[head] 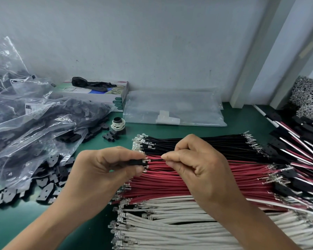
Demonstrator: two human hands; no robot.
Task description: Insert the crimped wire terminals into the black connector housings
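Two hands meet over the wires at mid-tabletop. Left hand (105,165) has its grip clamped on a black housing (136,162), pinched between thumb and fingers, with its open end turned right. Metal terminals (146,164) show at that end, right at the housing's mouth. Right hand (193,163) has its grip clamped on a black wire (154,160), thumb and forefinger pinching it just beside the housing; the other fingers are curled. How far the terminal sits inside the housing cannot be told.

Under the hands lie three stacked bands of cut wires on the green tabletop (16,226): black wires (206,145) farthest, red wires (170,184) in the middle, white wires (179,226) nearest. All run left to right, with crimped ends showing on both sides.

Loose housings (49,184) lie scattered to the left, spilling from clear bags (29,123) packed with more of them. A few more housings (109,137) sit near a spool (118,124) wrapped in rubber bands. Behind it stands a box (105,94) with a dark glove (92,84) on top, against the wall (152,42). A flat clear bag (175,107) lies beside the box. At the right edge, finished assemblies (300,139) are piled, housings joined to red, white and black wires.
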